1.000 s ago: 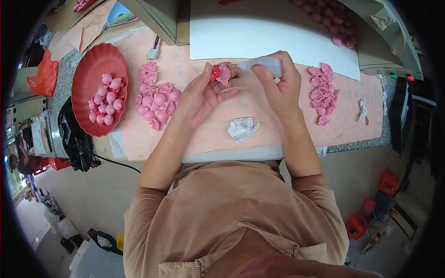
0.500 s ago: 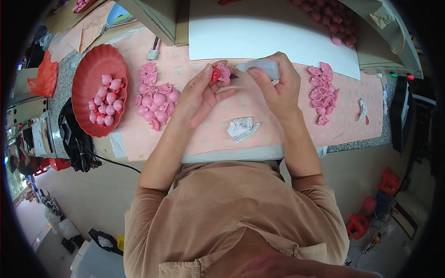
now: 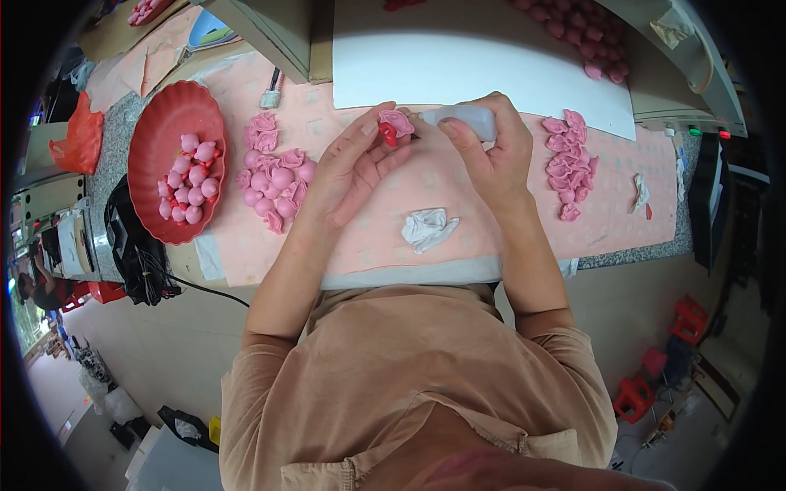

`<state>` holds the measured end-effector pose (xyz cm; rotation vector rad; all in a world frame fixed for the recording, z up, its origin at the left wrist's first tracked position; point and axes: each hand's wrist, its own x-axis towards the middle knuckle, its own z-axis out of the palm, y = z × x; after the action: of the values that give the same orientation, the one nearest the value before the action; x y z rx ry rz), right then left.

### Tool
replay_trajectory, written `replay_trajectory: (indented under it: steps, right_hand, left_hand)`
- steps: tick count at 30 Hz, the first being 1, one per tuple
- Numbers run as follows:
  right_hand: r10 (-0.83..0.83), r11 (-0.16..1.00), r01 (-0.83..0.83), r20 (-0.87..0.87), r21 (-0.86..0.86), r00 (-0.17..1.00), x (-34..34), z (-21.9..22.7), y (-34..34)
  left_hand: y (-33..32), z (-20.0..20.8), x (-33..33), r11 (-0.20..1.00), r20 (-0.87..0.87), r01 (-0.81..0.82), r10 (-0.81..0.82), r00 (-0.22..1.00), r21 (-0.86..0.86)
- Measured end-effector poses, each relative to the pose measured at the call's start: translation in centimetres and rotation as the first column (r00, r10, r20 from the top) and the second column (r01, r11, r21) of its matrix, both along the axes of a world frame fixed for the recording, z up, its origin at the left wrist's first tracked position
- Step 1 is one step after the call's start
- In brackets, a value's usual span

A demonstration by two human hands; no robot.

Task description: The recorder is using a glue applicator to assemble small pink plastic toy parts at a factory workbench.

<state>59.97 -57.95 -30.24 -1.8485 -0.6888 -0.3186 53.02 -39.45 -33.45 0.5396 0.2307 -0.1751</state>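
Between the fingertips of my left hand (image 3: pixel 357 161) is a small pink ruffled piece with a red part (image 3: pixel 395 125), its cupped side facing up and to the right. My right hand (image 3: pixel 497 147) grips a translucent squeeze bottle (image 3: pixel 468 121), lying nearly level with its nozzle pointing left at the ruffled piece. Whether the nozzle touches it I cannot tell. Left of my left hand lies a cluster of pink balls and ruffled pieces (image 3: pixel 278 182). Beyond my right hand is a pile of pink ruffled pieces (image 3: pixel 571 164).
A red scalloped bowl (image 3: pixel 146 155) with pink-and-red balls stands at the left. Crumpled white tissue (image 3: pixel 429 229) lies before me on the pink cloth (image 3: pixel 360 245). A brush (image 3: pixel 270 96) lies behind. White board (image 3: pixel 458 57) and a shelf side (image 3: pixel 270 33) border the back. Another person (image 3: pixel 47 286) is far left.
My left hand has turned the small piece, so its ruffled cup faces more upward and the red part now sits below it. The bottle has barely moved.
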Motion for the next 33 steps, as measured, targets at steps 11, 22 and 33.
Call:
replay_trajectory:
  steps: [11, 22, 33]
  right_hand:
    - [-0.019, 1.0, 0.019, 0.033, 0.003, 0.999, 0.14, -0.07, -0.1]
    - [-0.031, 0.999, 0.034, 0.074, -0.042, 0.997, 0.4, 0.08, -0.49]
    - [-0.02, 1.0, 0.02, 0.067, 0.004, 0.998, 0.45, -0.13, -0.45]
  left_hand:
    - [-0.52, 0.57, -0.1, 0.995, 0.047, -0.057, 0.053, 0.998, 0.083]
    - [-0.63, 0.4, -0.15, 0.985, 0.063, -0.082, 0.073, 0.995, 0.153]
    - [-0.46, 0.29, -0.05, 0.985, 0.06, -0.097, 0.09, 0.994, 0.14]
